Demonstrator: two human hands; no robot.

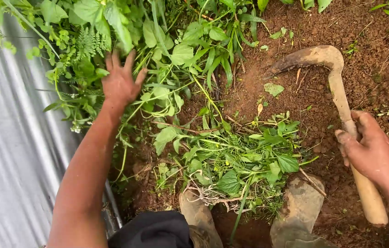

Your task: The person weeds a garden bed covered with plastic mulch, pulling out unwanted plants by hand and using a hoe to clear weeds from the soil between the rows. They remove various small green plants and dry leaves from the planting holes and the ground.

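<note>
Wooden hoe gripped in R hand | L hand open, empty, on weeds

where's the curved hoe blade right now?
In the head view, upper right: the curved, soil-caked hoe blade rests on bare red-brown soil, beyond the heap of cut green weeds; the right hand holds its wooden handle.

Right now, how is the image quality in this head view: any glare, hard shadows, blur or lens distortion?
Head view: soft, even daylight, no hard shadows; the corrugated metal sheet looks pale and slightly washed out; the left hand in the weeds is a little soft; the right hand on the hoe is sharp; wide-angle bending shows towards the edges.
</note>
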